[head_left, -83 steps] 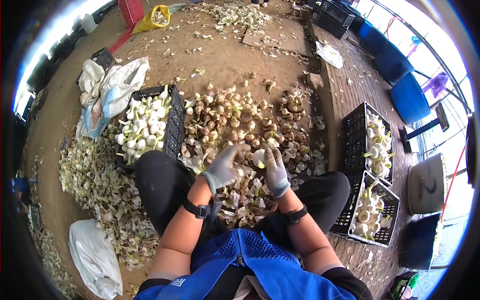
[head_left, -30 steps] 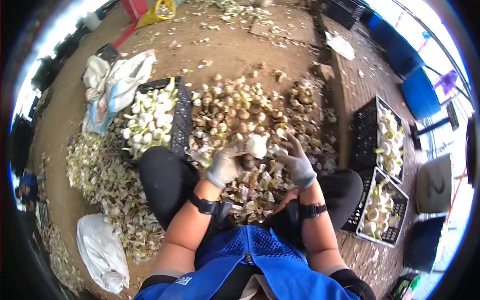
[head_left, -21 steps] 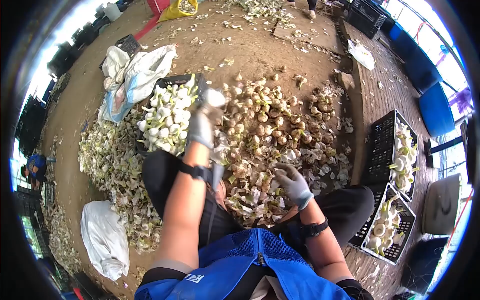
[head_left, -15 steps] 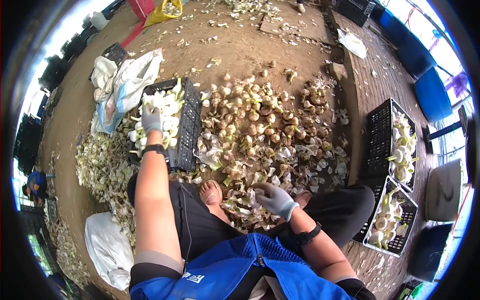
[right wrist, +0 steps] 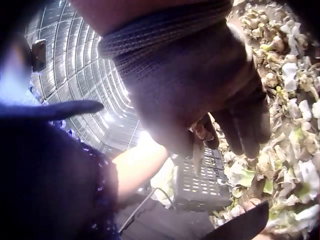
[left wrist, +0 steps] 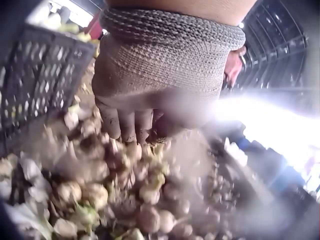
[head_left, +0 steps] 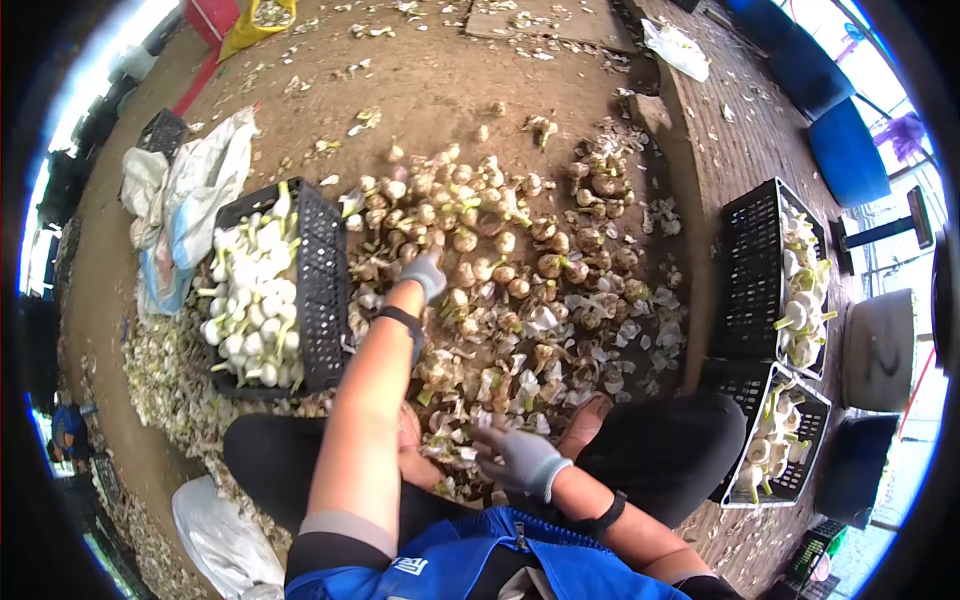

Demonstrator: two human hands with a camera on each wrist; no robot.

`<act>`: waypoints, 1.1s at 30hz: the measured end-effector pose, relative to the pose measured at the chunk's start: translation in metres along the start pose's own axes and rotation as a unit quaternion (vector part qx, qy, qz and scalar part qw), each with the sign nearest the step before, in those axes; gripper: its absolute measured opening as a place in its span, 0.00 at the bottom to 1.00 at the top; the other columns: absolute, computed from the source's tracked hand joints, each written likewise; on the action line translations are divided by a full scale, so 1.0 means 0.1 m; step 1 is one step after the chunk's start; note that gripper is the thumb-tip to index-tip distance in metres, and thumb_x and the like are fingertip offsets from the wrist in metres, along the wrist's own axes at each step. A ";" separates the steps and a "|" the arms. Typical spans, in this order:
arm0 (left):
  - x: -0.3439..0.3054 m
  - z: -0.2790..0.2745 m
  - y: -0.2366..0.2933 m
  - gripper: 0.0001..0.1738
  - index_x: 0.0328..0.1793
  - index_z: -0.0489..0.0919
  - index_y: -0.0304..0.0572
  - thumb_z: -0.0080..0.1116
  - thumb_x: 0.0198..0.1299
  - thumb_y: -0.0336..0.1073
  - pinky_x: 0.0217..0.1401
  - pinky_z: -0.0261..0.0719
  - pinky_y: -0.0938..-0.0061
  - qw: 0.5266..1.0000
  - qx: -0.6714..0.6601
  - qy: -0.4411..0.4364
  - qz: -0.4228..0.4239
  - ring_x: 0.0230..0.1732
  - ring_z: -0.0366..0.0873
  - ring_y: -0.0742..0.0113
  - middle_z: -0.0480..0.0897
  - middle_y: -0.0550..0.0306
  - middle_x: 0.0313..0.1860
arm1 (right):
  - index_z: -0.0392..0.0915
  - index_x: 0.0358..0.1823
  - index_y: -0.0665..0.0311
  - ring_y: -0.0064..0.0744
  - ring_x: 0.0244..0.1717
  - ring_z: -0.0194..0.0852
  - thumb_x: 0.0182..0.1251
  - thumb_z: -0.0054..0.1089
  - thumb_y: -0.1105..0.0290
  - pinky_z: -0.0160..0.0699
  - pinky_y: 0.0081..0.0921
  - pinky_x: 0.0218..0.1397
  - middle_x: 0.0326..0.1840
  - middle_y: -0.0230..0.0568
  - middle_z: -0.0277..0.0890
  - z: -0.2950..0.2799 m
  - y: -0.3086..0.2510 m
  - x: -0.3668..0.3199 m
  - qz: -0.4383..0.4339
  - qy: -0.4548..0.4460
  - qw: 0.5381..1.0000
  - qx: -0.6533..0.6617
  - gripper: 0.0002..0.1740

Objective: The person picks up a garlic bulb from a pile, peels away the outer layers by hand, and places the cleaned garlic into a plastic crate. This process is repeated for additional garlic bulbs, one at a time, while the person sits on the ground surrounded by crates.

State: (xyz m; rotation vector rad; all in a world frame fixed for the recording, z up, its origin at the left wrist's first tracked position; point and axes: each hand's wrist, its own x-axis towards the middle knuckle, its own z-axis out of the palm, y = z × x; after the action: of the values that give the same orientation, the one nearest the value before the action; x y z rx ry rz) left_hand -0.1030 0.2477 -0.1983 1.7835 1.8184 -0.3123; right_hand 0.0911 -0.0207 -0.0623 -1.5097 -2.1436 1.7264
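My left hand, in a grey glove, reaches into the heap of brownish garlic bulbs on the ground. In the left wrist view its fingers bend down, tips at the bulbs; whether it grips one is hidden. My gloved right hand hangs loosely bent above the peelings, near my body. Seen from the right wrist, the right hand has a small pale piece by its fingers, unclear whether held. A black crate of white bulbs stands left of the heap.
Two crates with white bulbs stand on boards at the right. White sacks lie beyond the left crate; another white bag lies at lower left. Peelings spread beside the left crate. Blue tubs line the right edge.
My left hand carried a white bulb to the left crate, and has since moved right to the brownish heap without that bulb. The right hand has come lower, closer to my body.
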 end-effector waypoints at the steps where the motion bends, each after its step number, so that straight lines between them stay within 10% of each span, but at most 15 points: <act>1: 0.32 0.35 0.00 0.40 0.75 0.59 0.50 0.51 0.51 0.36 0.70 0.65 0.61 0.994 -0.091 -0.045 -0.026 0.68 0.66 0.46 0.66 0.41 0.69 | 0.68 0.62 0.55 0.58 0.48 0.75 0.61 0.54 0.57 0.74 0.44 0.52 0.51 0.57 0.73 -0.02 0.00 -0.01 -0.011 0.005 1.000 0.025 0.27; 4: 0.42 0.97 0.33 0.36 0.69 0.67 0.51 0.61 0.52 0.44 0.70 0.64 0.57 0.980 -0.076 0.028 -0.181 0.67 0.67 0.44 0.69 0.43 0.67 | 0.69 0.62 0.53 0.56 0.44 0.76 0.64 0.54 0.57 0.75 0.43 0.47 0.46 0.55 0.74 -0.06 0.01 -0.04 -0.001 0.019 0.998 0.057 0.25; 8: 0.12 1.05 0.30 0.28 0.57 0.74 0.49 0.67 0.47 0.40 0.61 0.73 0.61 0.977 -0.136 0.099 -0.129 0.59 0.74 0.48 0.77 0.47 0.57 | 0.69 0.62 0.58 0.54 0.45 0.77 0.63 0.53 0.58 0.75 0.43 0.48 0.46 0.55 0.76 -0.03 0.18 -0.04 -0.010 0.037 0.996 0.079 0.26; 12: -0.28 0.72 0.35 0.11 0.41 0.79 0.45 0.66 0.52 0.27 0.45 0.77 0.76 0.918 -0.388 -0.043 0.069 0.39 0.79 0.72 0.84 0.57 0.35 | 0.66 0.64 0.60 0.49 0.43 0.79 0.64 0.55 0.60 0.76 0.37 0.47 0.41 0.54 0.79 -0.15 0.24 -0.06 0.016 0.126 0.983 0.131 0.27; 15: -0.83 0.38 0.48 0.11 0.43 0.81 0.40 0.68 0.53 0.30 0.51 0.76 0.77 0.853 -0.417 -0.161 0.269 0.43 0.78 0.74 0.84 0.61 0.40 | 0.57 0.69 0.59 0.41 0.46 0.80 0.69 0.54 0.55 0.77 0.32 0.49 0.51 0.45 0.75 0.02 0.48 0.08 0.036 0.300 0.853 0.426 0.32; 18: -1.61 -0.18 0.70 0.13 0.48 0.80 0.38 0.64 0.56 0.27 0.53 0.75 0.79 0.790 -0.434 -0.253 0.350 0.45 0.78 0.74 0.83 0.60 0.40 | 0.49 0.72 0.57 0.39 0.51 0.77 0.71 0.52 0.53 0.79 0.33 0.51 0.63 0.38 0.65 -0.30 0.18 -0.12 0.004 0.222 0.687 0.692 0.35; 20: -1.90 -0.20 0.72 0.17 0.55 0.77 0.38 0.60 0.59 0.26 0.54 0.76 0.78 0.752 -0.512 -0.228 0.347 0.46 0.78 0.74 0.82 0.60 0.44 | 0.59 0.62 0.58 0.30 0.49 0.74 0.72 0.52 0.63 0.79 0.29 0.50 0.51 0.33 0.71 -0.29 0.17 -0.14 -0.097 0.231 0.678 0.691 0.21; 22: -2.19 -0.22 0.80 0.20 0.61 0.73 0.39 0.58 0.62 0.28 0.55 0.76 0.77 0.777 -0.573 -0.144 0.217 0.47 0.78 0.75 0.81 0.60 0.48 | 0.59 0.61 0.59 0.27 0.51 0.72 0.67 0.58 0.72 0.76 0.26 0.54 0.52 0.35 0.70 -0.23 0.16 -0.12 -0.191 0.369 0.742 0.526 0.24; 24: -2.37 -0.11 0.84 0.21 0.61 0.72 0.37 0.57 0.65 0.37 0.58 0.73 0.77 0.674 -0.689 -0.142 0.226 0.51 0.76 0.74 0.80 0.61 0.50 | 0.63 0.58 0.59 0.28 0.51 0.70 0.55 0.66 0.81 0.74 0.27 0.55 0.56 0.40 0.67 -0.16 0.13 -0.11 -0.252 0.444 0.710 0.485 0.30; 26: -2.54 -0.09 0.94 0.23 0.62 0.71 0.36 0.58 0.65 0.38 0.60 0.73 0.77 0.663 -0.684 -0.090 0.292 0.54 0.75 0.73 0.80 0.61 0.51 | 0.67 0.53 0.58 0.42 0.51 0.73 0.47 0.70 0.79 0.75 0.33 0.53 0.52 0.46 0.69 -0.27 0.03 -0.29 -0.230 0.608 0.756 0.075 0.30; 33: -2.90 0.00 1.08 0.23 0.66 0.69 0.35 0.53 0.67 0.32 0.61 0.73 0.75 0.688 -0.661 0.055 0.295 0.54 0.77 0.70 0.80 0.54 0.54 | 0.68 0.46 0.55 0.51 0.52 0.69 0.36 0.73 0.80 0.73 0.37 0.52 0.52 0.48 0.66 -0.20 0.04 -0.40 -0.294 0.636 0.703 -0.118 0.33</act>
State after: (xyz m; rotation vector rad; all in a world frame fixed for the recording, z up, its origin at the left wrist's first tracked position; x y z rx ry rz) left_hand -0.0122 0.0131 -0.0176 1.0914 0.8316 1.1191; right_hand 0.1257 -0.0325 -0.0366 -1.1590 -1.6295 0.0002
